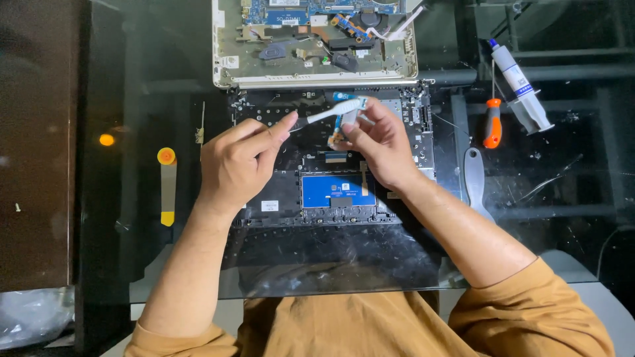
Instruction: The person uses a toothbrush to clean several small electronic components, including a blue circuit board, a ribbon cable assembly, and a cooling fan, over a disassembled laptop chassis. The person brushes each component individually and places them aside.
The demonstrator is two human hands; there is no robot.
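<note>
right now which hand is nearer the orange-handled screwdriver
Right. The right hand sits just left of the orange-handled screwdriver, holding a small circuit board. The left hand is farther left, holding a white brush.

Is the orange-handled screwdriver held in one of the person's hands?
No, the orange-handled screwdriver lies on the glass table, while the left hand holds a white toothbrush and the right hand a small circuit board.

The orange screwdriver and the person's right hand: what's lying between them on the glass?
A grey plastic pry tool lies between the orange screwdriver and the right hand, seen in the head view.
</note>
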